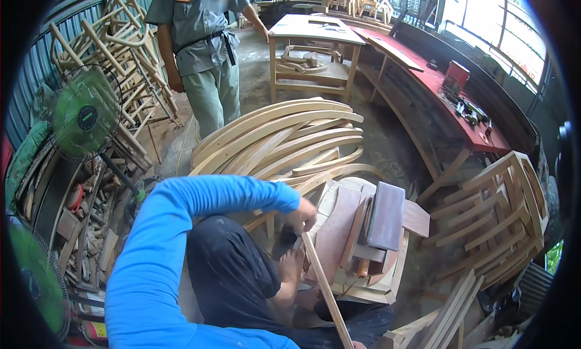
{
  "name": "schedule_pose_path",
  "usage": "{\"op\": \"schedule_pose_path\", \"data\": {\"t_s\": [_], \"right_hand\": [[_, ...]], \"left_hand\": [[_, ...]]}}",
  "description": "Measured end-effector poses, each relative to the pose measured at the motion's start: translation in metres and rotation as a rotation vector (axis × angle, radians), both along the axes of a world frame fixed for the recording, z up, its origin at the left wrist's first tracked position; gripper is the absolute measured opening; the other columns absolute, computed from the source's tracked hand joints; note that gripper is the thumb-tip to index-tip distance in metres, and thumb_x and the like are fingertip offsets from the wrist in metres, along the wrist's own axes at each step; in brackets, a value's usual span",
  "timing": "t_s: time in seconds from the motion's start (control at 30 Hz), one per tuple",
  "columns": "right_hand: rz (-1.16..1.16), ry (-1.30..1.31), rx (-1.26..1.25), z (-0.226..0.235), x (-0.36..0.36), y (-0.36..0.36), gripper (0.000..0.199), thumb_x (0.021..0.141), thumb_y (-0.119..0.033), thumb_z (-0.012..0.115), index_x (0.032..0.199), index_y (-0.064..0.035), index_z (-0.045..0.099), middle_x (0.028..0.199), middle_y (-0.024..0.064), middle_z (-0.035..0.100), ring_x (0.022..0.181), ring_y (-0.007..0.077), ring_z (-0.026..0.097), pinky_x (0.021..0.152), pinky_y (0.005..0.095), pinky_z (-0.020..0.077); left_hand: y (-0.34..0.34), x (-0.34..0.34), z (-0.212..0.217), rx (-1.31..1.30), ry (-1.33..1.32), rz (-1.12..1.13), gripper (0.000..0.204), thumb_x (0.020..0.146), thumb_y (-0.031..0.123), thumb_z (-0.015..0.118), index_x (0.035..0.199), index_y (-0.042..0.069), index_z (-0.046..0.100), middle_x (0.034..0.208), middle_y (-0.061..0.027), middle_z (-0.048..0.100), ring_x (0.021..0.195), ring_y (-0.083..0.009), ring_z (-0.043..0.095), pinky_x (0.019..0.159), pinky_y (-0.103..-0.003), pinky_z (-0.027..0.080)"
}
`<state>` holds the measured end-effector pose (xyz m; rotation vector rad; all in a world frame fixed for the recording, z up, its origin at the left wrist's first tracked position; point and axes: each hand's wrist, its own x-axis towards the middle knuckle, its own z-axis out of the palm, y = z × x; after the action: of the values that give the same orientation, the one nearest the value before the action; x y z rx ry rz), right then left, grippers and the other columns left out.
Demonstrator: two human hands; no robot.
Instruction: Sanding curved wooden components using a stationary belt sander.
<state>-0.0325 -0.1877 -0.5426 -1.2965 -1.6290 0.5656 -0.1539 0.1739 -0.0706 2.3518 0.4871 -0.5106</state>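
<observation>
My left arm, in a blue sleeve, reaches in from the lower left. My left hand (pixel 301 216) is curled over the far end of a long thin wooden strip (pixel 327 294). The strip runs down toward the lower edge across my dark trousers. A bare foot (pixel 292 265) rests beside it. A sliver of skin that may be my right hand (pixel 359 345) shows at the strip's near end; its grip is cut off by the frame. Just right of the strip, flat reddish boards (pixel 382 219) lie stacked on a low wooden stand (pixel 396 270).
A pile of curved bent-wood pieces (pixel 278 137) lies ahead. Behind it stands a person in grey-green work clothes (pixel 203 52). A green fan (pixel 85 113) and stacked chair frames (pixel 124 46) are on the left, a workbench (pixel 315 31) behind, a red bench (pixel 436 86) and a slatted frame (pixel 505 219) on the right.
</observation>
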Motion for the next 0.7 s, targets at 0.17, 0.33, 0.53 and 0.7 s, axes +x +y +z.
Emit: {"op": "schedule_pose_path", "data": {"t_s": [0.17,0.33,0.53,0.7], "right_hand": [[-0.017,-0.158,-0.289,0.123,0.103,-0.081,0.044,0.091,-0.035,0.066,0.131,-0.016,0.058,0.102,0.0154,0.07,0.082,0.031,0.07,0.073,0.0431,0.0569],[-0.132,-0.28,-0.602,0.345,0.222,-0.112,0.041,0.08,-0.03,0.074,0.118,-0.0173,0.07,0.099,0.0132,0.073,0.09,0.035,0.071,0.08,0.0444,0.0569],[-0.179,-0.321,-0.691,0.401,0.24,-0.085,0.036,0.079,-0.03,0.075,0.113,-0.0175,0.073,0.099,0.0119,0.074,0.092,0.0356,0.071,0.082,0.0439,0.0567],[-0.211,-0.331,-0.679,0.393,0.242,-0.098,0.038,0.08,-0.033,0.076,0.115,-0.0194,0.072,0.1,0.012,0.074,0.094,0.0363,0.071,0.082,0.0453,0.0566]], "left_hand": [[-0.018,0.021,0.013,0.211,-0.135,0.112,0.021,0.085,0.01,0.056,0.1,0.012,0.072,0.09,-0.0169,0.072,0.091,-0.0384,0.07,0.078,-0.049,0.055],[-0.066,0.035,-0.024,0.05,-0.232,-0.009,0.018,0.087,0.01,0.056,0.098,0.009,0.07,0.086,-0.0181,0.07,0.09,-0.0391,0.069,0.078,-0.05,0.055],[-0.048,0.024,-0.021,-0.007,-0.242,0.185,0.022,0.084,0.004,0.055,0.099,0.008,0.071,0.088,-0.0178,0.07,0.09,-0.0391,0.069,0.078,-0.049,0.055],[-0.046,0.032,0.01,0.018,-0.266,0.276,0.02,0.084,0.007,0.056,0.096,0.007,0.072,0.083,-0.0155,0.069,0.082,-0.0312,0.069,0.074,-0.043,0.054]]}}
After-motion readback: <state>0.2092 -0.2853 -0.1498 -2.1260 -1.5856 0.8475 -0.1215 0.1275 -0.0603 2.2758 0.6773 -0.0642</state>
